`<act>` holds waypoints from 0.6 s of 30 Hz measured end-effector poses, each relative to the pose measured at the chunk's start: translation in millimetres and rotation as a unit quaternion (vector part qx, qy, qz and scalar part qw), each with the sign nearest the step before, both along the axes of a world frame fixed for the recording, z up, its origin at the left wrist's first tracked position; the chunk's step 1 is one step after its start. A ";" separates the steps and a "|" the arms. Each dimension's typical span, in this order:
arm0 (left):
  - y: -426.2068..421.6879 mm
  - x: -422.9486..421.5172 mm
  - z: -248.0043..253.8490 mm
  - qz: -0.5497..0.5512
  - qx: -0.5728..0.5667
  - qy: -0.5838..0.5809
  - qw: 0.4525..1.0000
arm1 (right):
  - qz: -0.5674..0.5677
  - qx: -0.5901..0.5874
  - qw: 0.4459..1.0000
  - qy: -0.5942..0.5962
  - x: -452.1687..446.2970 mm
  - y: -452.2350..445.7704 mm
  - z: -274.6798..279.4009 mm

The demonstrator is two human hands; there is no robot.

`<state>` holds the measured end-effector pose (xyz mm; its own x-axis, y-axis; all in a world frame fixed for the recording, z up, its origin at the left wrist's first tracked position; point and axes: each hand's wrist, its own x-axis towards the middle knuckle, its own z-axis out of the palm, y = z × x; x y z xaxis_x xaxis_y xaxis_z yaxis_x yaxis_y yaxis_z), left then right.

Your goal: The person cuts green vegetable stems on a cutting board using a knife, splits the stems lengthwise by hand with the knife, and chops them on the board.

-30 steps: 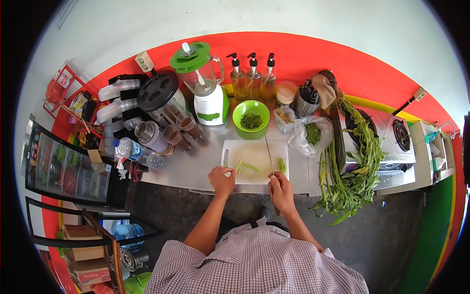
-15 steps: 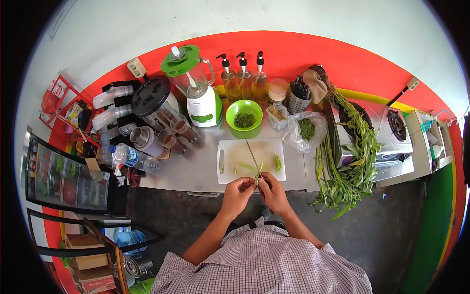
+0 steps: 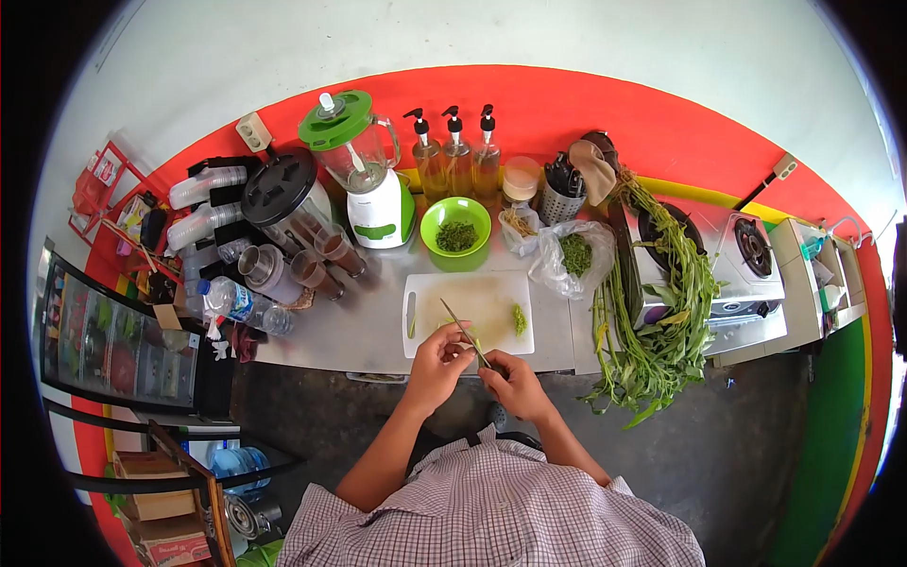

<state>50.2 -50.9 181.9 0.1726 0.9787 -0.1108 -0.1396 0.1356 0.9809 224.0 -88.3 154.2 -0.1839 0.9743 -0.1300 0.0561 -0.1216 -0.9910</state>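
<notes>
Over the front edge of the white cutting board (image 3: pixel 453 288), my right hand (image 3: pixel 515 383) is closed on a knife (image 3: pixel 458 319) whose blade points up and to the left. My left hand (image 3: pixel 437 369) is pinched beside the blade; a bit of green stem shows near its fingers, partly hidden. A small pile of cut green stems (image 3: pixel 520 319) lies on the board's right side, and a thin green piece (image 3: pixel 412 326) lies at its left. Behind the board stands a green bowl (image 3: pixel 456 236) holding chopped greens.
Long leafy stalks (image 3: pixel 661 350) hang over the stove (image 3: pixel 746 255) at right. A plastic bag of greens (image 3: pixel 574 255) sits behind the board. A blender (image 3: pixel 378 208), pump bottles (image 3: pixel 457 161), brown-filled cups (image 3: pixel 340 250) and a water bottle (image 3: pixel 246 307) stand around the back and left.
My hands have come together at the board's front edge. The knife tip has swung left, and my left hand has risen beside the blade. The whole view has shifted slightly.
</notes>
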 end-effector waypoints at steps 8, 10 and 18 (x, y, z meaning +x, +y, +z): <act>10.9 -15.4 -14.2 -0.106 -0.017 0.078 0.991 | 0.101 -0.125 0.979 0.123 12.0 3.7 -11.3; 10.4 -15.5 -13.2 -0.106 -0.020 0.081 0.991 | 0.096 -0.133 0.979 0.120 10.1 4.0 -10.3; -4.9 -21.3 -24.1 -0.032 -0.006 0.047 0.998 | 0.004 -0.154 0.977 0.148 12.3 9.0 -17.4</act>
<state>28.9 -55.8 157.8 0.2234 0.9646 -0.1402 -0.0378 0.1523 0.9876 236.3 -79.4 136.8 -0.2661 0.8952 -0.3574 -0.2242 -0.4181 -0.8803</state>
